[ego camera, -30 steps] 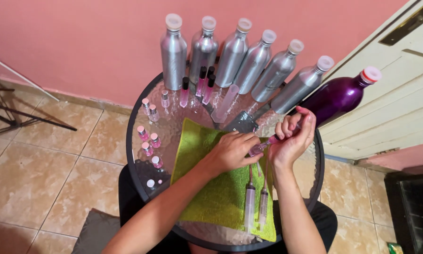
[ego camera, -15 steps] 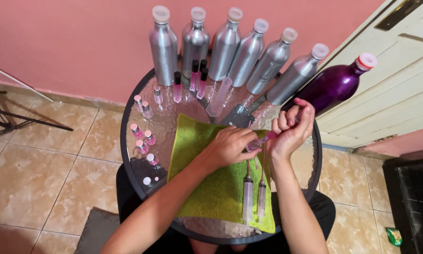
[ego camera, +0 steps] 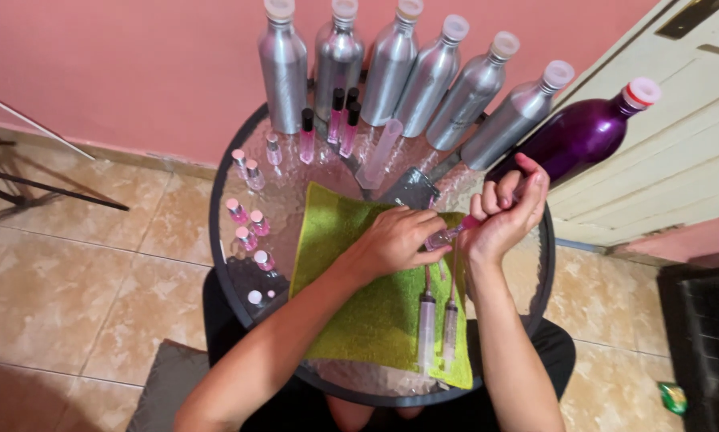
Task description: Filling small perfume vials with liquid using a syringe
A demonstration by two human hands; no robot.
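Your left hand [ego camera: 395,240] sits at the centre of the frame, fingers curled narrow around the clear end of a small vial [ego camera: 447,235], while your right hand [ego camera: 503,216] just beside it closes on the vial's pink end, fingers bent tight and the thumb raised toward the upper right. The vial lies tilted between both hands, above the green towel [ego camera: 359,296] that covers the middle of the round glass table [ego camera: 231,256]. Two syringes [ego camera: 438,324] lie side by side on the towel at the lower centre, just below your hands. Small pink-capped vials [ego camera: 247,228] stand scattered on the glass at the left of the table. A row of silver bottles [ego camera: 391,68] lines the table's far edge along the top of the frame, with a purple bottle [ego camera: 579,136] at the upper right, close to your right hand. Slim black-capped pink tubes [ego camera: 331,124] stand in front of the silver bottles.
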